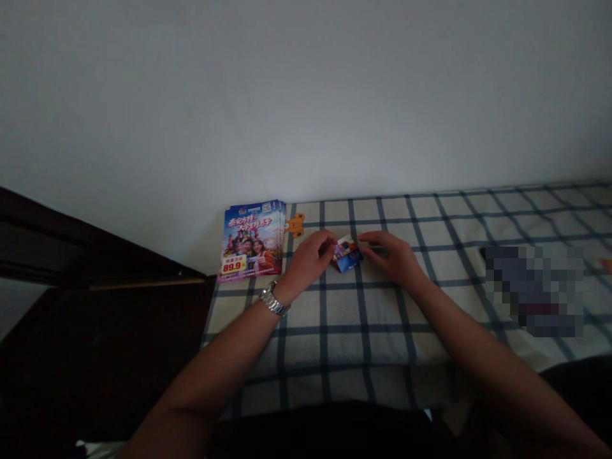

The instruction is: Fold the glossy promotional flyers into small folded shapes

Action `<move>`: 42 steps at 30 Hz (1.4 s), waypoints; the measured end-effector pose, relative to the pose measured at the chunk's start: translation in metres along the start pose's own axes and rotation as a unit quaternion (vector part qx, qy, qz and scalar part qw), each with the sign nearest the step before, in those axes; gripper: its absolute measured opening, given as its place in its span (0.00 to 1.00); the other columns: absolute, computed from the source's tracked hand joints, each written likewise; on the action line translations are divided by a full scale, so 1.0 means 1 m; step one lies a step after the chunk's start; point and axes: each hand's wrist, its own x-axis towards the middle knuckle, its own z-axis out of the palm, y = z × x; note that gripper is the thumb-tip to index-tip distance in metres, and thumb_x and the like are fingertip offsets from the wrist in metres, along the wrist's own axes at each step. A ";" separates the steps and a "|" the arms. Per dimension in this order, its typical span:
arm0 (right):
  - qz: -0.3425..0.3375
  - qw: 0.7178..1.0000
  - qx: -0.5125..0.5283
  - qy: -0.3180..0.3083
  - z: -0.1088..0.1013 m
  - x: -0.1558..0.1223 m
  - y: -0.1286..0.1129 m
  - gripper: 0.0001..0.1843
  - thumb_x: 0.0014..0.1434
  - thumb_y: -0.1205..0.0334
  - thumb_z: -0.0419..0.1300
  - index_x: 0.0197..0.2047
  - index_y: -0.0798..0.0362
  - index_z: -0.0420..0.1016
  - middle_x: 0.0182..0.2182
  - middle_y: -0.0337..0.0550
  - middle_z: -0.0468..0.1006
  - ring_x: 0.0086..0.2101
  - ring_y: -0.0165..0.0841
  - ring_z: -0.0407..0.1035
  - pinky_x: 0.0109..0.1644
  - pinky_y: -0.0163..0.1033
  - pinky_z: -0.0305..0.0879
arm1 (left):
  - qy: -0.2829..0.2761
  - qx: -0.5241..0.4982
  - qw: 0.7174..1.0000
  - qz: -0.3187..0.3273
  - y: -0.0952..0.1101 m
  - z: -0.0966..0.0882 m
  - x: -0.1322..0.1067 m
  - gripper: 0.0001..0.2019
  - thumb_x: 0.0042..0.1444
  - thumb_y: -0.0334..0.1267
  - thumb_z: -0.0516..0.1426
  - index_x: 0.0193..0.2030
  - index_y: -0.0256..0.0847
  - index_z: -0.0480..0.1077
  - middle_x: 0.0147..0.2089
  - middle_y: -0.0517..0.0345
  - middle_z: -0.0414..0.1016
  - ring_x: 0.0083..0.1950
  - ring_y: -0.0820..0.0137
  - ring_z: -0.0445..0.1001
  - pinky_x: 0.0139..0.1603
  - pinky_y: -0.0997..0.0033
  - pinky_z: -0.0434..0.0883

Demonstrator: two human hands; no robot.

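Note:
A small piece of folded printed paper [348, 255], with blue, purple and red on it, is between my two hands over the checked cloth. My left hand [315, 252], with a metal watch [274, 299] on its wrist, is closed at the paper's left edge. From the other side, my right hand [391, 254] brings its thumb and index finger together at the paper's right edge. The fingertips hide parts of both edges. Left of my left hand lies a stack of printed flyers [253, 242], blue and pink, with "89.9" on the top one.
A blue-and-white checked cloth [329, 325] covers the surface, which runs along a pale wall [306, 95]. An orange bear figure [295, 225] shows beside the flyers. At right lies a dark pixelated object [530, 290]. Dark furniture or floor [105, 344] is at left.

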 end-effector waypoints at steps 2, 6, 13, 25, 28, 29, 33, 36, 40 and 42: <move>-0.052 0.998 -0.009 -0.041 0.000 0.001 -0.001 0.10 0.68 0.58 0.64 0.51 0.46 0.82 0.51 0.45 0.84 0.51 0.41 0.79 0.60 0.51 0.76 | 0.006 0.029 1.000 0.002 0.000 0.000 0.000 0.05 0.67 0.31 0.57 0.47 0.43 0.72 0.42 0.58 0.77 0.42 0.69 0.75 0.45 0.68 0.71; -0.105 0.990 -0.030 -0.091 0.003 0.000 0.001 0.09 0.67 0.61 0.65 0.49 0.46 0.83 0.50 0.46 0.85 0.51 0.40 0.79 0.59 0.50 0.76 | -0.003 0.089 0.996 0.005 0.003 -0.002 -0.001 0.03 0.66 0.33 0.60 0.45 0.43 0.74 0.41 0.59 0.76 0.43 0.67 0.75 0.44 0.66 0.70; -0.135 0.983 -0.069 -0.107 0.006 -0.001 0.007 0.09 0.65 0.63 0.66 0.48 0.48 0.84 0.50 0.49 0.85 0.49 0.42 0.79 0.55 0.50 0.78 | -0.002 0.153 0.987 0.042 0.003 -0.003 -0.001 0.03 0.66 0.38 0.62 0.44 0.43 0.74 0.45 0.56 0.74 0.48 0.63 0.73 0.50 0.61 0.71; -0.151 0.978 -0.075 -0.124 0.002 0.001 0.018 0.10 0.69 0.63 0.62 0.49 0.46 0.84 0.50 0.47 0.84 0.50 0.42 0.78 0.56 0.51 0.77 | -0.122 0.096 0.970 0.189 -0.001 -0.009 0.001 0.13 0.66 0.31 0.58 0.55 0.44 0.76 0.56 0.52 0.75 0.57 0.63 0.74 0.61 0.57 0.73; -0.152 0.978 -0.070 -0.124 0.000 0.001 0.016 0.10 0.69 0.63 0.62 0.49 0.47 0.84 0.49 0.48 0.85 0.49 0.42 0.78 0.56 0.52 0.77 | -0.153 0.092 0.966 0.185 0.000 -0.015 0.001 0.15 0.65 0.39 0.63 0.58 0.46 0.76 0.58 0.51 0.75 0.59 0.61 0.73 0.62 0.56 0.73; -0.154 0.978 -0.073 -0.122 0.000 0.001 0.015 0.10 0.70 0.63 0.61 0.48 0.48 0.84 0.48 0.49 0.85 0.49 0.43 0.78 0.55 0.53 0.77 | -0.158 0.093 0.967 0.178 0.000 -0.016 0.002 0.15 0.65 0.39 0.63 0.58 0.46 0.76 0.59 0.51 0.75 0.59 0.61 0.74 0.62 0.56 0.73; -0.147 0.979 -0.074 -0.124 -0.002 0.001 0.010 0.09 0.69 0.61 0.62 0.49 0.47 0.84 0.49 0.49 0.84 0.49 0.44 0.78 0.55 0.54 0.77 | -0.166 0.096 0.967 0.165 -0.002 -0.016 0.004 0.13 0.68 0.41 0.61 0.57 0.47 0.77 0.58 0.52 0.76 0.59 0.62 0.75 0.61 0.56 0.73; -0.144 0.979 -0.071 -0.128 -0.003 0.000 0.009 0.10 0.68 0.60 0.64 0.51 0.46 0.83 0.50 0.49 0.84 0.50 0.43 0.78 0.56 0.53 0.76 | -0.163 0.100 0.967 0.170 -0.003 -0.014 0.004 0.13 0.69 0.42 0.60 0.57 0.46 0.78 0.58 0.52 0.77 0.58 0.62 0.75 0.61 0.58 0.73; -0.144 0.978 -0.078 -0.128 -0.001 0.000 0.010 0.10 0.68 0.60 0.63 0.51 0.46 0.83 0.51 0.49 0.83 0.50 0.44 0.77 0.56 0.53 0.75 | -0.152 0.095 0.967 0.183 -0.005 -0.012 0.005 0.13 0.71 0.43 0.57 0.55 0.45 0.79 0.57 0.52 0.78 0.57 0.63 0.76 0.60 0.58 0.73; -0.148 0.978 -0.084 -0.125 0.000 -0.001 0.011 0.10 0.69 0.60 0.63 0.50 0.47 0.83 0.51 0.49 0.83 0.50 0.44 0.77 0.56 0.53 0.75 | -0.149 0.096 0.968 0.180 -0.005 -0.012 0.005 0.13 0.72 0.43 0.56 0.55 0.45 0.79 0.56 0.52 0.78 0.56 0.63 0.76 0.60 0.57 0.73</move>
